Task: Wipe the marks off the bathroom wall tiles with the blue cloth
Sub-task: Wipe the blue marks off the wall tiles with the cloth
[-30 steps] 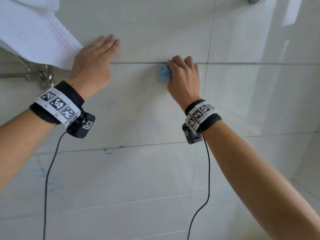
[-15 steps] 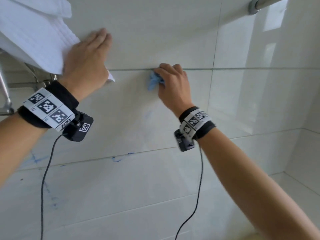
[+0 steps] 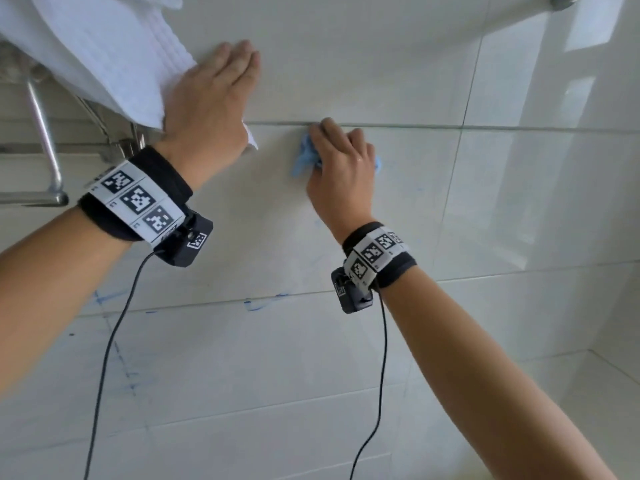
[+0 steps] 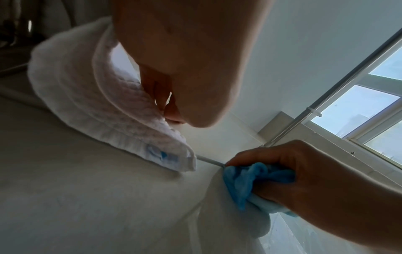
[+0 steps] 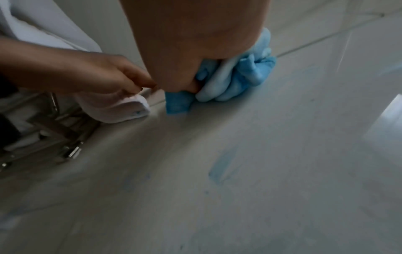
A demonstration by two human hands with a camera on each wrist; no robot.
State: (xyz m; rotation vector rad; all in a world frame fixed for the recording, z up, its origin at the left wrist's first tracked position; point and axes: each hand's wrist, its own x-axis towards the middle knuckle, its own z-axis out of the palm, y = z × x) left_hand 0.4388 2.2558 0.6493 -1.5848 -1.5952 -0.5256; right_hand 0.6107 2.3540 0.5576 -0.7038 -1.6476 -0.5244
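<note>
Right hand [image 3: 341, 171] curled around the bunched blue cloth [image 3: 302, 157], pressing it against the wall tiles [image 3: 381, 74] just below the horizontal grout line [image 3: 519, 127]. From the right wrist view, cloth [image 5: 237, 79] crumpled into folds, 1 flat corner lying against the tile under the palm. From the left wrist view, same cloth [image 4: 250, 182] wedged between curled fingers [image 4: 282, 159] and wall.

Left hand [image 3: 211, 105] spread flat on the tile above the grout line, fingers straight and close together, pinning the lower corner of a white towel [image 3: 104, 60] to the wall. Towel corner [image 4: 130, 123] folded under the palm, with a small blue label near its edge; near the cloth, not touching.

Chrome towel rack [image 3: 41, 133] at far left, beneath the towel. Blue marks [image 3: 259, 303] along the lower grout line, well below both hands; more faint blue streaks [image 3: 114, 296] lower left. Pale blue smear [image 5: 222, 165] on the tile below the cloth. Window [image 4: 374, 96] at right in the left wrist view.
</note>
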